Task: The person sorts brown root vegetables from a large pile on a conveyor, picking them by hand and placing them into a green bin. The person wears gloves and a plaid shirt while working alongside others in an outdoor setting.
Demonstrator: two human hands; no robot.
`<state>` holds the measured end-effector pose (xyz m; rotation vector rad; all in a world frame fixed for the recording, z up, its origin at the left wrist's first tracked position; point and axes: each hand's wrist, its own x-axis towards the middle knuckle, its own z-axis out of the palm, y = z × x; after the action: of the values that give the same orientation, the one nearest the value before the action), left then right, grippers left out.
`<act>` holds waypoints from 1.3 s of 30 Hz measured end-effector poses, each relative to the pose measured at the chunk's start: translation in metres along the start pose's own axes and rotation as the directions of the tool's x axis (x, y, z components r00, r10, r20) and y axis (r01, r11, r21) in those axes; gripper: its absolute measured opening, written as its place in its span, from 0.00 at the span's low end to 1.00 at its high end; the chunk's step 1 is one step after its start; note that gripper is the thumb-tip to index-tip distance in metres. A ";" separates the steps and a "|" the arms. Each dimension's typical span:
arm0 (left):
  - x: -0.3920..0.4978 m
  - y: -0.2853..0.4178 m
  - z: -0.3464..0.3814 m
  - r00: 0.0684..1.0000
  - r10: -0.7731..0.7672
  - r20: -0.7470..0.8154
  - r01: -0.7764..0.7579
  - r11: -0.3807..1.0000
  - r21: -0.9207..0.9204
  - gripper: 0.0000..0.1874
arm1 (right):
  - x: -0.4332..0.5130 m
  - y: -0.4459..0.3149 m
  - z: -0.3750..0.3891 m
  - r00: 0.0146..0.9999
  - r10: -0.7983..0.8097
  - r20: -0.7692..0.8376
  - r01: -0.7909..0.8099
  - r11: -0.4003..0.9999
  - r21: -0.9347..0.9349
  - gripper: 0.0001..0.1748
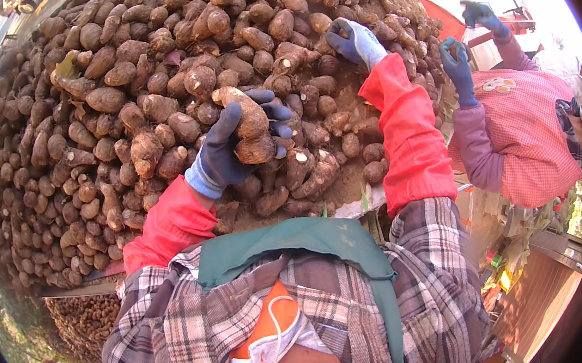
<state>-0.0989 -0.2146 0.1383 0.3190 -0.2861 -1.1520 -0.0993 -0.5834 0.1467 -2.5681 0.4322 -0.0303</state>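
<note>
My left hand point(228, 148), in a blue-coated work glove, is turned palm up and holds a brown taro corm point(247, 113) above the pile. A rounder lump point(256, 149) sits at the corm's lower end; I cannot tell if it is a separate corm. My right hand point(356, 42), gloved alike, reaches over the far right part of the taro pile point(190, 80). Its fingers are curved, with a gap between thumb and forefinger and nothing seen in them. A pale-brown corm point(319, 23) lies just left of its fingertips.
A co-worker in a pink checked apron point(527, 132) stands at the right, both gloved hands point(457, 71) raised near the pile's edge. Soil-covered ground point(357, 183) shows between the corms. Below a board edge at lower left lies another heap point(87, 325) of small brown pieces.
</note>
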 end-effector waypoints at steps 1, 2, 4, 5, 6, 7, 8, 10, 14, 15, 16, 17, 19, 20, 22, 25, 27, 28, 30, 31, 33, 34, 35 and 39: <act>0.000 0.000 0.000 1.000 -0.005 0.006 0.005 1.000 0.009 0.32 | -0.006 0.001 0.004 0.999 0.004 -0.047 -0.002 0.999 0.033 0.18; 0.000 0.000 0.001 1.000 -0.022 -0.023 0.022 1.000 0.011 0.32 | -0.011 0.000 0.007 0.997 0.014 -0.070 -0.009 0.997 0.078 0.17; 0.001 -0.001 0.003 0.999 -0.001 0.033 0.000 1.000 0.026 0.33 | -0.025 -0.004 0.009 0.988 0.005 -0.152 0.017 0.989 0.144 0.12; 0.002 -0.001 0.004 0.998 -0.003 0.063 0.001 0.999 0.035 0.33 | -0.032 -0.007 0.008 0.986 -0.001 -0.164 0.051 0.952 0.302 0.10; 0.002 -0.002 0.007 0.998 0.005 0.067 -0.007 0.999 0.042 0.34 | -0.045 -0.014 0.004 0.984 0.025 -0.177 0.056 0.896 0.440 0.09; 0.003 -0.002 0.009 0.998 0.009 0.065 -0.013 0.998 0.060 0.34 | -0.060 -0.024 0.002 0.980 0.119 -0.162 -0.010 0.834 0.552 0.07; 0.003 -0.003 0.012 0.998 0.016 0.063 -0.021 0.997 0.075 0.35 | -0.081 -0.033 -0.005 0.985 -0.010 -0.172 0.113 0.793 0.598 0.05; 0.002 -0.004 0.019 0.999 0.034 0.042 -0.039 0.990 0.135 0.37 | -0.123 -0.056 -0.010 0.946 -0.198 -0.258 0.310 0.789 0.530 0.08; -0.004 -0.001 0.028 0.997 -0.018 0.073 -0.012 0.920 0.393 0.41 | -0.183 -0.109 0.005 0.861 -0.469 -0.197 0.509 0.805 0.304 0.08; -0.005 0.000 0.028 0.995 -0.046 0.085 0.002 0.886 0.464 0.42 | -0.190 -0.118 0.008 0.820 -0.543 -0.179 0.572 0.780 0.254 0.10; -0.007 0.002 0.028 0.986 -0.071 0.149 0.010 0.928 0.373 0.37 | -0.195 -0.125 0.013 0.863 -0.465 -0.198 0.505 0.791 0.345 0.11; -0.007 0.003 0.027 0.990 -0.084 0.109 0.027 0.895 0.445 0.36 | -0.197 -0.130 0.018 0.901 -0.383 -0.205 0.434 0.791 0.431 0.12; -0.006 0.003 0.024 0.996 -0.044 0.081 -0.007 0.840 0.542 0.34 | -0.200 -0.133 0.025 0.939 -0.291 -0.185 0.344 0.807 0.481 0.13; -0.006 0.002 0.023 0.994 -0.020 0.104 -0.046 0.805 0.591 0.29 | -0.199 -0.133 0.029 0.943 -0.286 -0.168 0.331 0.832 0.444 0.14; -0.004 -0.003 0.022 0.996 0.015 0.087 -0.062 0.815 0.576 0.27 | -0.198 -0.134 0.037 0.943 -0.274 -0.189 0.327 0.869 0.370 0.16; -0.002 -0.011 0.025 0.993 0.071 0.094 -0.115 0.765 0.634 0.24 | -0.190 -0.133 0.038 0.803 -0.562 -0.198 0.504 0.818 -0.276 0.22; -0.002 -0.014 0.029 0.989 0.091 0.117 -0.148 0.624 0.767 0.25 | -0.179 -0.131 0.029 0.825 -0.548 -0.139 0.459 0.792 -0.402 0.26; -0.002 -0.014 0.030 0.975 0.162 0.152 -0.217 0.541 0.813 0.27 | -0.168 -0.126 0.016 0.899 -0.435 -0.060 0.376 0.833 -0.407 0.26; -0.003 -0.011 0.031 0.997 0.055 0.054 -0.077 0.768 0.635 0.30 | -0.138 -0.113 -0.016 0.933 -0.355 0.053 0.350 0.864 -0.362 0.25; -0.004 -0.009 0.031 1.000 -0.010 0.019 -0.001 0.852 0.523 0.32 | -0.120 -0.107 -0.028 0.951 -0.298 0.085 0.309 0.895 -0.323 0.23; -0.002 -0.004 0.029 0.997 -0.071 -0.003 0.065 0.910 0.410 0.40 | -0.076 -0.100 -0.041 0.957 -0.283 -0.057 0.257 0.924 -0.284 0.21; 0.000 -0.002 0.027 0.995 -0.103 -0.007 0.100 0.949 0.299 0.42 | -0.046 -0.103 -0.035 0.932 -0.335 -0.137 0.280 0.908 -0.312 0.20; 0.000 0.001 0.026 0.992 -0.126 -0.010 0.126 0.977 0.174 0.44 | -0.019 -0.110 -0.025 0.874 -0.430 -0.227 0.346 0.878 -0.331 0.20; 0.000 0.005 0.024 0.988 -0.153 -0.001 0.151 0.973 0.175 0.46 | 0.049 -0.147 0.032 0.935 -0.354 -0.002 0.301 0.799 -0.521 0.28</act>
<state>-0.1045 -0.2151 0.1625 0.4949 -0.3798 -1.2828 -0.0053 -0.4642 0.1908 -3.1587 0.0105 -0.1926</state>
